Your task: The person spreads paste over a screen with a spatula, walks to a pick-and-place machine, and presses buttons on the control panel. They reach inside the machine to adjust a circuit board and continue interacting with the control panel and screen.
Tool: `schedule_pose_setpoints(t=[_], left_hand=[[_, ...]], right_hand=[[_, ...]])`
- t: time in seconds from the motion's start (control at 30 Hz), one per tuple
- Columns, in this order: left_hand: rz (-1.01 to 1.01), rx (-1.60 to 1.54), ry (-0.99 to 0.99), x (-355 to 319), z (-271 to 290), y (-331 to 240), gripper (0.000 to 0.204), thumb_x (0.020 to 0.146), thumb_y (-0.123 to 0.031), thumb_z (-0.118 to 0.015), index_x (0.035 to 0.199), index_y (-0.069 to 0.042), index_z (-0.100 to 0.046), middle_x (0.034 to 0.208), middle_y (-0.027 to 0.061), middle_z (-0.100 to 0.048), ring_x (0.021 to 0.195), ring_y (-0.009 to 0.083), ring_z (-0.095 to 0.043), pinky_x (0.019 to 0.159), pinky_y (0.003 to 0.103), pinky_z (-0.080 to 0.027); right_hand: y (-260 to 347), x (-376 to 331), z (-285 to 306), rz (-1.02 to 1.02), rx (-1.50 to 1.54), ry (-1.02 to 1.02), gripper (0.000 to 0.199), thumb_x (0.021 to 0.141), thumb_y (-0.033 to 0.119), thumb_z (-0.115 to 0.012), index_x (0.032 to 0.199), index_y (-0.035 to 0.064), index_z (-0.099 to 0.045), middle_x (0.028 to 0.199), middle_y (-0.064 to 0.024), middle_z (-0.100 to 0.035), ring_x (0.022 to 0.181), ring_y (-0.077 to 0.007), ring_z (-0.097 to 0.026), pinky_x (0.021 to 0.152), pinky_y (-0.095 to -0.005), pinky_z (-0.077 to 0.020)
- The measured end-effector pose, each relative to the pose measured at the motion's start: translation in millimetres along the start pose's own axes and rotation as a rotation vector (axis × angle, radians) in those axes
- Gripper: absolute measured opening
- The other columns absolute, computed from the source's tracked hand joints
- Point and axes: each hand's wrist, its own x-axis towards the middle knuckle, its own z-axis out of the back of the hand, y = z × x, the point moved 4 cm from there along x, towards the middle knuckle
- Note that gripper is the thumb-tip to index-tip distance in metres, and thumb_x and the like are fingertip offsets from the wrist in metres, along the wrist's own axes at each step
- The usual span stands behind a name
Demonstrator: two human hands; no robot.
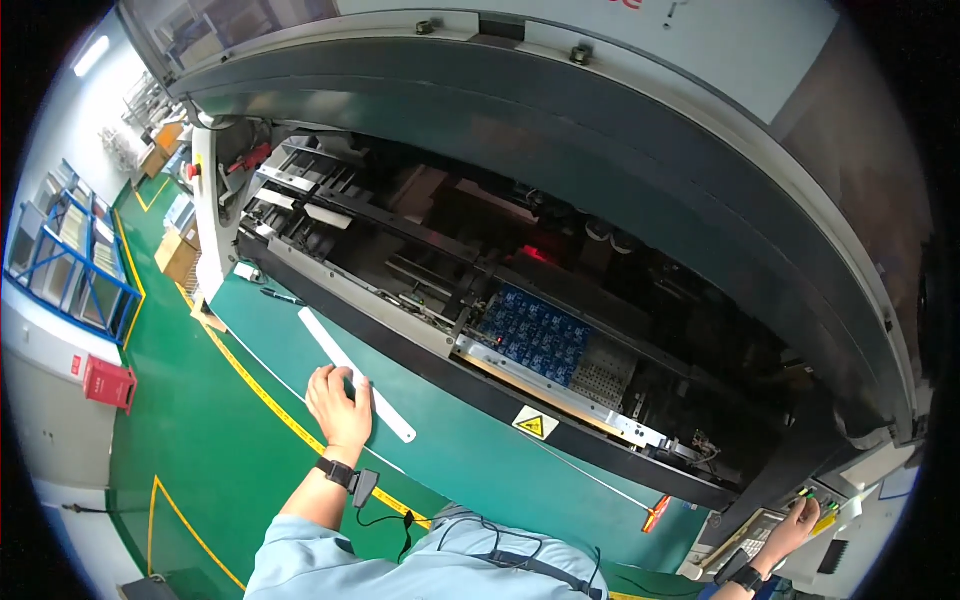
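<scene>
My left hand (341, 406) rests on the green work surface, its fingers bent and apart, touching the edge of a long white ruler-like strip (388, 412). It does not appear to grip the strip. At the far right, my right hand (788, 535) reaches to a machine control panel (748, 540), fingertips by green buttons (808, 493). Nothing shows in that hand. Inside the open machine, a blue circuit board panel (535, 335) lies on the rails, beside a perforated metal plate (606, 366).
A hex-key driver with an orange handle (656, 514) and a black pen (283, 296) lie on the green surface (470, 430). The machine's raised dark cover (600, 140) arches overhead. A yellow warning label (536, 422) marks the front edge. A red box (108, 384) stands left.
</scene>
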Motion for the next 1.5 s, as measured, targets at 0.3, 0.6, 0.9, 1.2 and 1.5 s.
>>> schedule_pose_setpoints(t=[0.3,0.6,0.9,1.2,1.5], left_hand=[[-0.032,0.024,-0.052,-0.5,0.3,-1.0,0.032,0.088,-0.023,-0.079,0.113,-0.006,-0.068,0.132,0.0193,-0.062,0.131,0.0419,-0.054,0.113,0.057,-0.038],[-0.082,0.101,-0.054,2.7,-10.5,38.8,0.035,0.105,-0.026,-0.066,0.124,0.003,-0.068,0.131,0.0266,-0.066,0.121,0.046,-0.062,0.107,0.053,-0.048],[-0.195,0.237,-0.083,-5.3,-4.1,-2.4,0.039,0.096,-0.046,-0.071,0.107,-0.009,-0.078,0.104,0.022,-0.073,0.103,0.0448,-0.067,0.088,0.058,-0.052],[-0.195,0.28,-0.126,5.6,-22.7,24.3,0.039,0.097,-0.048,-0.07,0.108,-0.01,-0.075,0.103,0.0187,-0.071,0.098,0.043,-0.066,0.084,0.058,-0.052],[-0.201,0.276,-0.148,9.3,-44.6,45.0,0.042,0.1,-0.049,-0.068,0.11,-0.009,-0.074,0.103,0.0189,-0.071,0.097,0.0437,-0.066,0.084,0.058,-0.053]], right_hand=[[19.3,0.6,5.5,-0.072,0.049,0.037,0.029,0.108,0.022,-0.066,0.124,-0.003,-0.07,0.112,-0.0151,-0.073,0.1,-0.0242,-0.067,0.091,-0.037,-0.0537],[70.6,-12.3,-14.1,0.042,0.036,-0.133,0.018,0.09,0.014,-0.079,0.105,0.0045,-0.077,0.101,-0.0153,-0.076,0.1,-0.0373,-0.068,0.092,-0.049,-0.0534],[66.6,-19.3,16.0,0.122,0.019,-0.256,0.019,0.086,0.012,-0.083,0.103,0.0076,-0.075,0.102,-0.0105,-0.075,0.105,-0.0347,-0.067,0.094,-0.0456,-0.0542],[69.8,-10.2,18.9,0.195,0.078,-0.253,0.017,0.087,0.011,-0.082,0.102,0.0075,-0.075,0.101,-0.0106,-0.076,0.104,-0.0346,-0.068,0.094,-0.0453,-0.0555],[45.7,53.4,62.1,0.106,0.272,-0.192,0.023,0.092,0.016,-0.077,0.112,0.0062,-0.073,0.095,-0.0123,-0.076,0.092,-0.034,-0.072,0.084,-0.0454,-0.0581]])
